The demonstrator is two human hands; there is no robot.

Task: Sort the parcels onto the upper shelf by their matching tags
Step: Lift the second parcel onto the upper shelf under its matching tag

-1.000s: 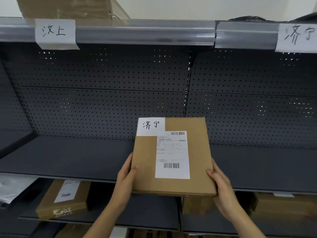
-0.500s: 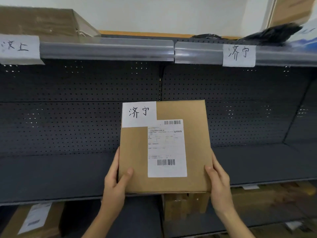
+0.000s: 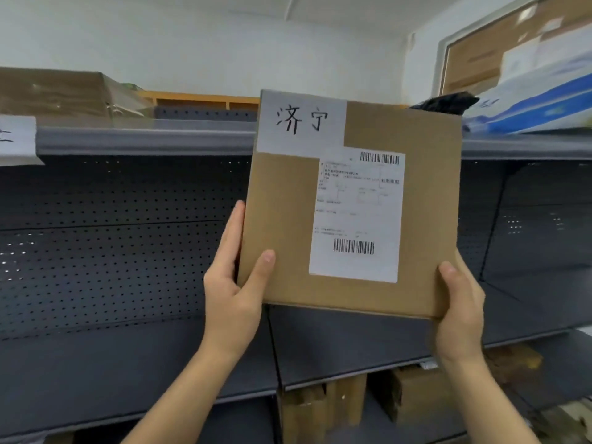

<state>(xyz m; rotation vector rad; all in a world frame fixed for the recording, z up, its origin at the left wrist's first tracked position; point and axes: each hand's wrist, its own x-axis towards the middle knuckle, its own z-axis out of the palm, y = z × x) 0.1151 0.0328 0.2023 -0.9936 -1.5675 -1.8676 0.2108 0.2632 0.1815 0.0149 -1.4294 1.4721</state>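
A flat brown cardboard parcel (image 3: 282,219) fills the middle of the head view, held up in front of the upper shelf rail (image 3: 144,141). It carries a white tag (image 3: 301,123) with handwritten 济宁 and a printed shipping label (image 3: 355,216). My left hand (image 3: 234,283) grips its lower left edge, thumb on the face. My right hand (image 3: 461,302) holds the lower right corner. A paper tag (image 3: 16,139) on the rail at far left is cut off. The parcel hides the rail's other tag.
On the upper shelf lie a plastic-wrapped brown box (image 3: 64,94) at left, a black bag (image 3: 445,102) and a blue-white package (image 3: 538,100) at right. The dark middle shelf (image 3: 128,357) runs below the parcel. Cardboard boxes (image 3: 413,395) stand on the lowest shelf.
Both hands have lifted the parcel from the middle shelf level up to the upper rail and toward the right bay. The view has tilted up and right.
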